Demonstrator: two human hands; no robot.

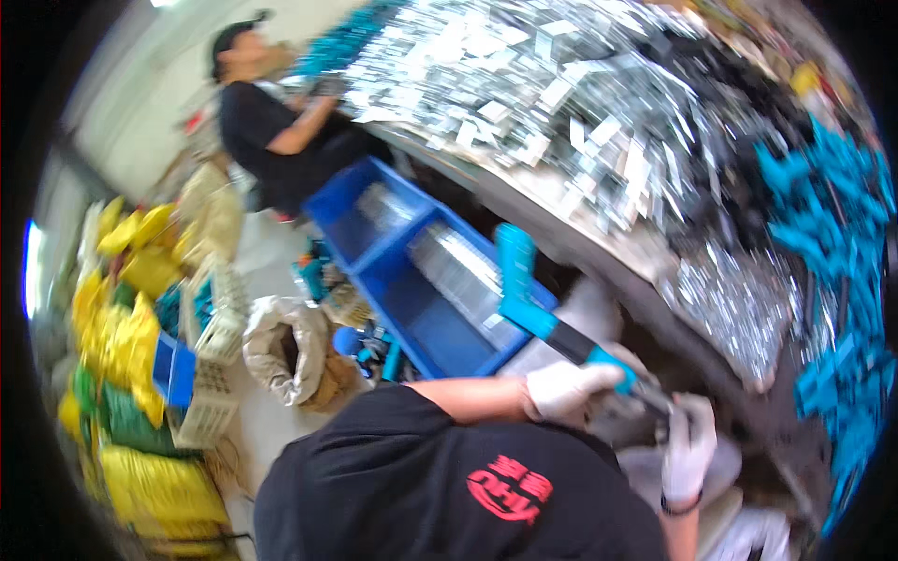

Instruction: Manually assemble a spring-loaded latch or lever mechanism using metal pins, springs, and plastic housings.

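Observation:
A long teal-and-black tool [531,314] with a bent, L-shaped teal end slants across the space before me. My left hand [572,387], in a white glove, is closed around its teal lower part. The dark end of the tool points toward my right hand [690,441], also gloved in white. The fingers of that hand are bent around this dark end, where blur hides the finer details. Beyond the bent end stands a blue divided crate [398,234], with clear or silvery flat pieces in both compartments.
A long table [552,192] carries heaped silvery flat pieces, black parts and teal parts [832,243]. Another person [271,131] sits at its far left. Left of me are an open woven sack [318,365], cream baskets [208,402] and yellow sacks [159,491].

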